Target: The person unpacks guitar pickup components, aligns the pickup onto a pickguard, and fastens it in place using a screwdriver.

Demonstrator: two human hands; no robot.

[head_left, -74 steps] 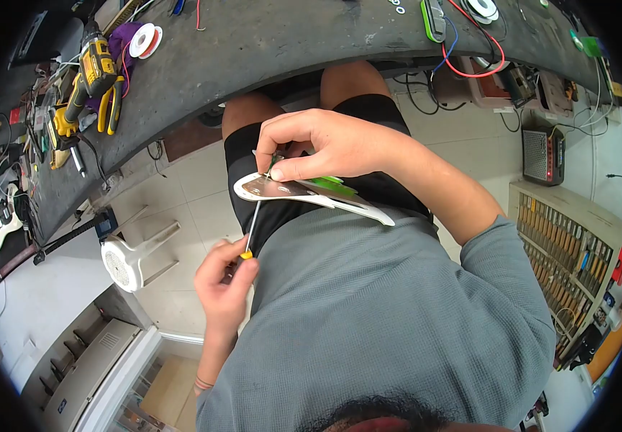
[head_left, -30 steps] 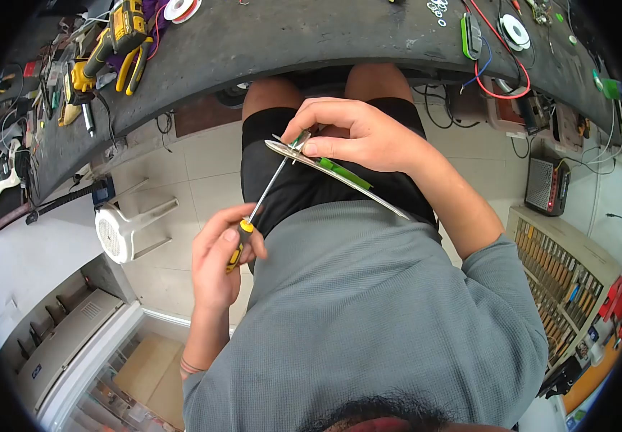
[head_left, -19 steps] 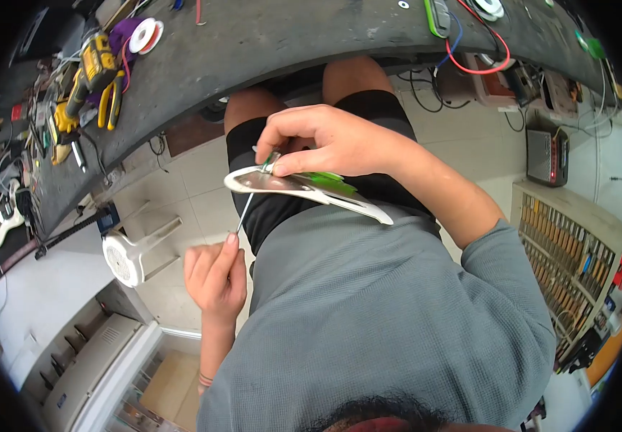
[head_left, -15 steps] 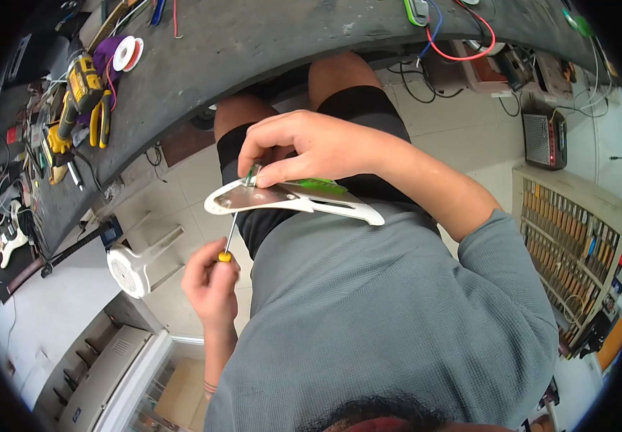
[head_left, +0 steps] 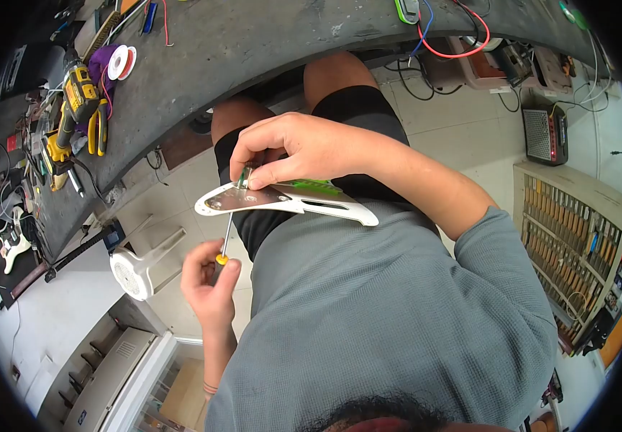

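My left hand (head_left: pixel 209 286) is closed around a screwdriver (head_left: pixel 222 261) with a yellow and black handle. Its thin shaft points up to the near edge of a white-rimmed plate (head_left: pixel 264 199) with a shiny metallic face; the tip is hidden. Above that plate, my right hand (head_left: pixel 293 150) pinches a small green and metal part (head_left: pixel 244 178) between thumb and fingers, at the plate's left end. A green piece (head_left: pixel 314 186) shows behind the plate, which lies tilted over my lap.
The dark workbench (head_left: pixel 253 43) runs across the top. On it lie a yellow drill (head_left: pixel 80 90), pliers (head_left: pixel 98 128), a wire spool (head_left: pixel 121 63) and a green device (head_left: pixel 407 10) near red and blue wires. A white stool (head_left: pixel 132 273) stands lower left, a drawer rack (head_left: pixel 566 245) at right.
Against the earlier frames, both hands and the plate appear shifted left in view, and the bench has shifted too. Its metallic face shows again after appearing nearly edge-on. The screwdriver remains in my left hand.
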